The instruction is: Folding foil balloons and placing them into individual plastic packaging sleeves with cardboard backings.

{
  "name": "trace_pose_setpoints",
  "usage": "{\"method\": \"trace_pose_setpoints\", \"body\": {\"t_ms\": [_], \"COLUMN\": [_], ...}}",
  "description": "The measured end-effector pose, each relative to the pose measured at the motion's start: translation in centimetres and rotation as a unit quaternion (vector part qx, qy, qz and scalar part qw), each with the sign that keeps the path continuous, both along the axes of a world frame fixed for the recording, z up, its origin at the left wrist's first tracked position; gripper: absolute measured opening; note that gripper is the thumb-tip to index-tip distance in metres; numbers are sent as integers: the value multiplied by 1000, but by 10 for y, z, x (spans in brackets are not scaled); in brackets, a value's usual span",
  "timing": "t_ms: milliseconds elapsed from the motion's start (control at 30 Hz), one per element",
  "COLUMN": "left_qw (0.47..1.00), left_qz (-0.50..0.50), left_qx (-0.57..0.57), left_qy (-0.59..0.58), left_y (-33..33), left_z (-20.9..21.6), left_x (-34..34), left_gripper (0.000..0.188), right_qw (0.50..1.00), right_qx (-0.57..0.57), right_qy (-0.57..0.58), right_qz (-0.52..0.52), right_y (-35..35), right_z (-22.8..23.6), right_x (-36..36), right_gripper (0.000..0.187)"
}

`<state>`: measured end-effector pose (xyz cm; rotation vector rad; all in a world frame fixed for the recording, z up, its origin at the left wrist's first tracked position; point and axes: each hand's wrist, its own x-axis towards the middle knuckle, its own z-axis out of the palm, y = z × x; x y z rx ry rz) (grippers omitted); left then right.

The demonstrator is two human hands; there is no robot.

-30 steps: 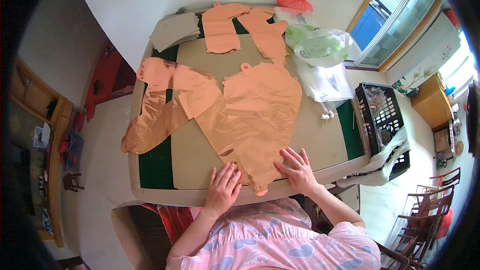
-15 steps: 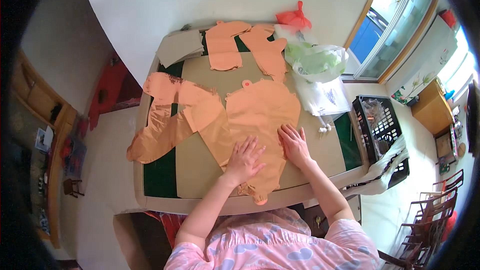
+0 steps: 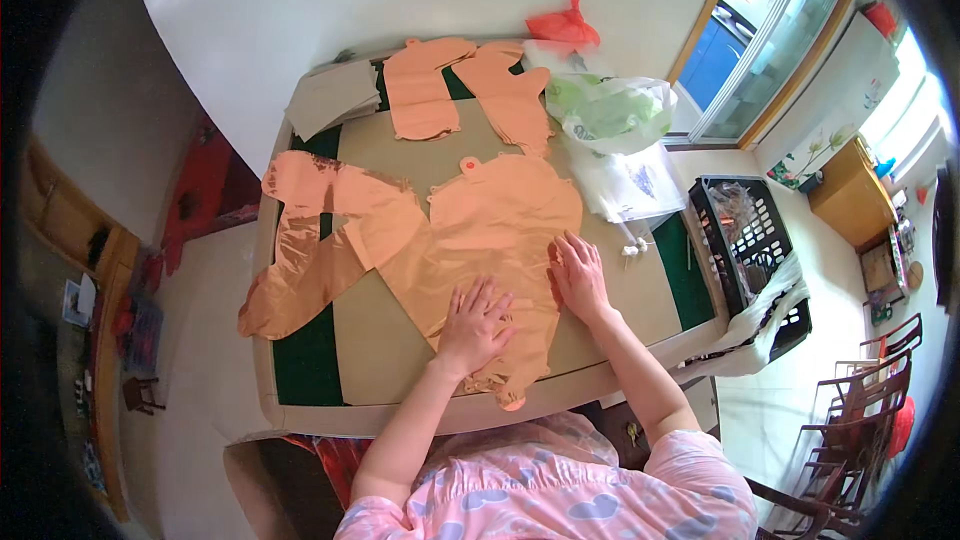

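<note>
A large flat sheet of shiny orange foil, shaped like an uninflated foil balloon (image 3: 505, 205), lies on the table with its narrow end near the front edge. My left hand (image 3: 476, 328) rests palm down on its lower part, fingers spread. At the sheet's right edge lies my right hand (image 3: 580, 278), its fingers stretched out; the thumb side is partly hidden. Joined to or overlapping the sheet on the left is a creased, curved foil piece (image 3: 300, 265); I cannot tell which.
Farther back are two stacks of orange foil shapes (image 3: 420, 100) and grey-beige sheets (image 3: 330, 100). Clear plastic bags (image 3: 630, 185), a green-white bag (image 3: 610, 110) and a red bag (image 3: 565, 25) lie at the back right. A black basket (image 3: 745, 240) stands beside the table's right edge.
The whole view has shifted slightly, so the table sits farther left. My right hand has slid a little up along the foil's right edge; my left hand stays flat on it.
</note>
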<state>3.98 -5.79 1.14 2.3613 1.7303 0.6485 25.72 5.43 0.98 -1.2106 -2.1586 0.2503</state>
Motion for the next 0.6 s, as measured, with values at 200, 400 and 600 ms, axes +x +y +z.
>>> {"method": "trace_pose_setpoints", "body": {"t_ms": [200,400,600], "left_qw": [984,982,983], "left_qz": [122,158,157], "left_qx": [85,81,78], "left_qy": [-98,-57,-49], "left_y": [-8,-26,-27], "left_z": [7,-15,-15], "left_x": [-22,-47,-47], "left_gripper": [38,32,33], "right_qw": [998,996,995], "right_qx": [2,50,64], "right_qy": [-18,-12,-48], "right_qz": [-56,-71,-53], "right_y": [4,16,13], "right_z": [3,5,-3], "right_x": [-2,-5,-4], "right_gripper": [37,31,39]}}
